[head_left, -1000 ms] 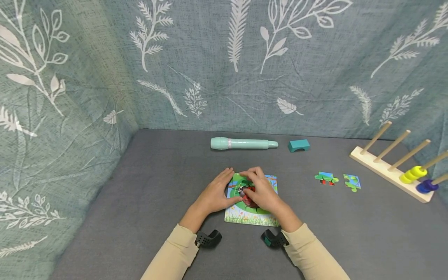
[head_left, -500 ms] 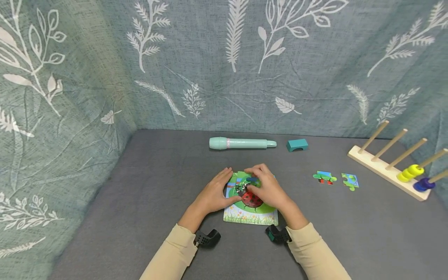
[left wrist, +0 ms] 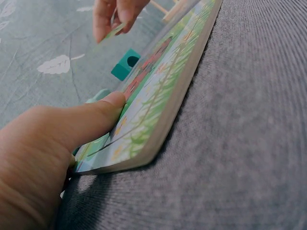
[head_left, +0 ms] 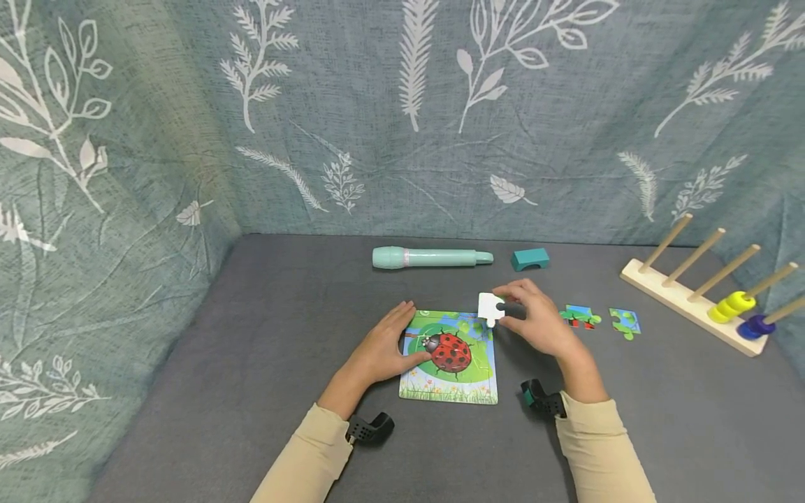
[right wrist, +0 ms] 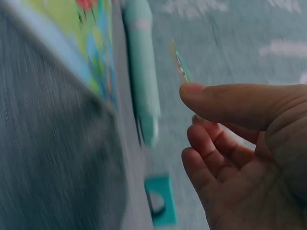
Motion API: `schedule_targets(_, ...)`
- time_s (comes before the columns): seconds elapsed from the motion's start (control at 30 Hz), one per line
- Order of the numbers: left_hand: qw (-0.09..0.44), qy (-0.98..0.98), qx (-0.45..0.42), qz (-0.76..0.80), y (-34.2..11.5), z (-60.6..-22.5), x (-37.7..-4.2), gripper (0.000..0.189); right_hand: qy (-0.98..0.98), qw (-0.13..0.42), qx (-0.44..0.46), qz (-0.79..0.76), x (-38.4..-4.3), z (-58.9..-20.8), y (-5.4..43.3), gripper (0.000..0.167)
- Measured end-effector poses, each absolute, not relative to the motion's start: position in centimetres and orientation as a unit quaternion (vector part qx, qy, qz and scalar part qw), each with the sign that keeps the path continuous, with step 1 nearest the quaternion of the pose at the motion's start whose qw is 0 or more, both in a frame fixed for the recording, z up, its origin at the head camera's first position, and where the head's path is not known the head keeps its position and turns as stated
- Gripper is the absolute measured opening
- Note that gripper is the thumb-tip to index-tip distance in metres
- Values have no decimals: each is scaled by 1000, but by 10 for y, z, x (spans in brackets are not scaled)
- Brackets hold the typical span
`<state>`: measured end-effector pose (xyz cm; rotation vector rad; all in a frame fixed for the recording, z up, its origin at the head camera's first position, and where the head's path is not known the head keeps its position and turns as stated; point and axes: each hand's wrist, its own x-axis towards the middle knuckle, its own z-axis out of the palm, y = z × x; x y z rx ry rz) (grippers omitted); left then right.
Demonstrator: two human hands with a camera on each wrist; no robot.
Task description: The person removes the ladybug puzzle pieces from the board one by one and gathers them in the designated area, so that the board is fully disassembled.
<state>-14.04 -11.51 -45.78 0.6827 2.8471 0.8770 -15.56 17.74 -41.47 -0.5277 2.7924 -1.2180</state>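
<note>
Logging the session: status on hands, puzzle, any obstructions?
Left hand rests on ladybug puzzle. Right hand pinches piece, white side showing, near top-right corner. Nothing seen between piece and puzzle.

The right hand (head_left: 534, 318) has swung off the puzzle board (head_left: 449, 395) to just beyond its two o'clock. The puzzle piece (head_left: 488, 306) it pinches now shows a white back by the board's half-past-one corner, and the ladybird (head_left: 451, 352) lies clear of that hand.
</note>
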Motion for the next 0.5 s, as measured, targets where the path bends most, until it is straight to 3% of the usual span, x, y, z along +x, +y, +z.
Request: schedule_targets(0.5,31,929,230,290,-117,-461,-142,87,926,-4,-114,-361,-157,-432,238,40)
